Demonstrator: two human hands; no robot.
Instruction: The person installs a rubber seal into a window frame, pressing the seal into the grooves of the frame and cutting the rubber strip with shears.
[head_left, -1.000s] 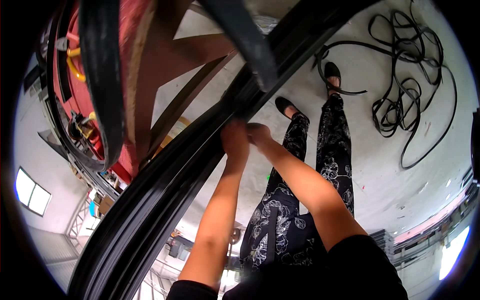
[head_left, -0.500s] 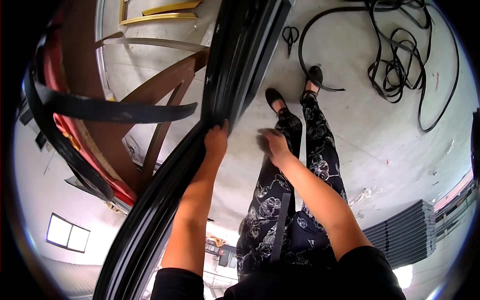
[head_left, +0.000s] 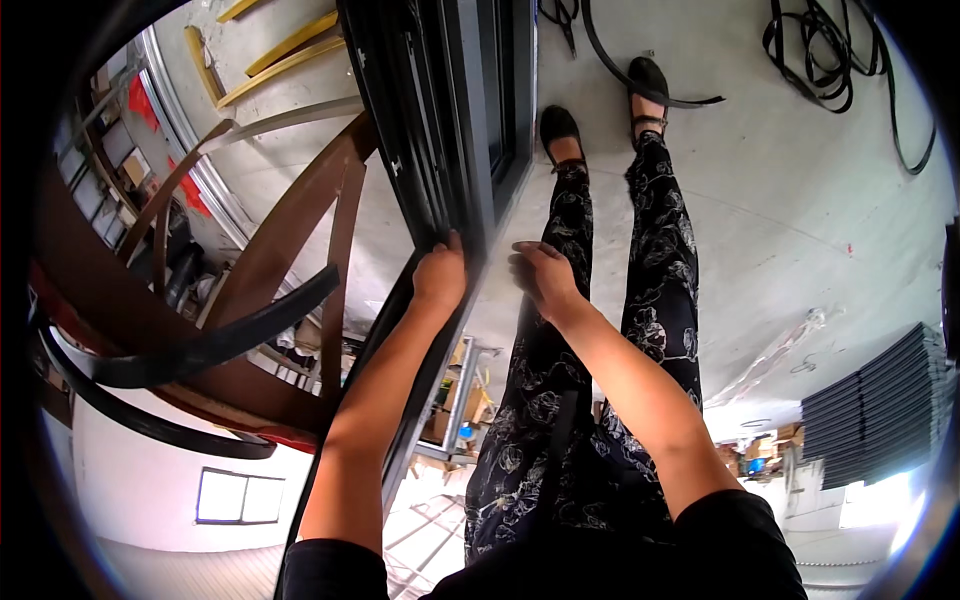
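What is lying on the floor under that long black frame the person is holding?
Beyond the black frame, yellow strips and curved brown wooden pieces show on the concrete floor. Directly beneath, the frame and left hand hide everything.

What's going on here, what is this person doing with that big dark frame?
A person stands on a concrete floor with both hands at a long dark metal frame that runs away from them. The left hand grips the frame's edge from the left, while the right hand touches its right side with curled fingers. Curved brown wooden pieces lie to the left, and loose black cable sits on the floor near the person's feet.
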